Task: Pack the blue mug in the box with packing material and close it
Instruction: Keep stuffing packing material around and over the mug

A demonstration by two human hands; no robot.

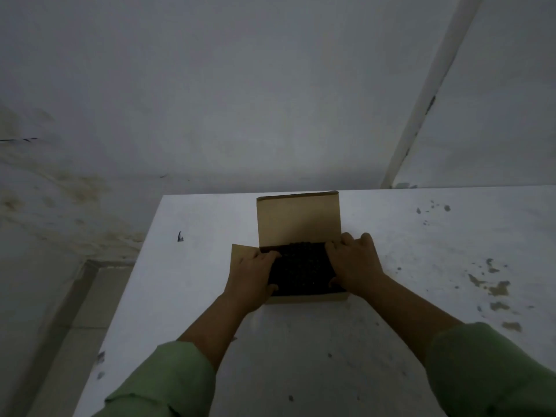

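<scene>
A brown cardboard box (307, 297) stands on the white table, its back lid flap (298, 219) upright and a side flap (242, 254) folded out to the left. Dark bubbly packing material (302, 270) fills the box's top. My left hand (254, 279) lies on the left edge of the packing material, fingers pressing into it. My right hand (353, 263) rests on the right edge, fingers curled over the material. The blue mug is not visible; whatever lies under the packing material is hidden.
The white table (301, 356) has stains and chipped patches on its right side (496, 287). Its left edge runs diagonally beside a tiled floor (75, 296). A white wall stands close behind the box, with a pipe or frame (421, 115) at the right.
</scene>
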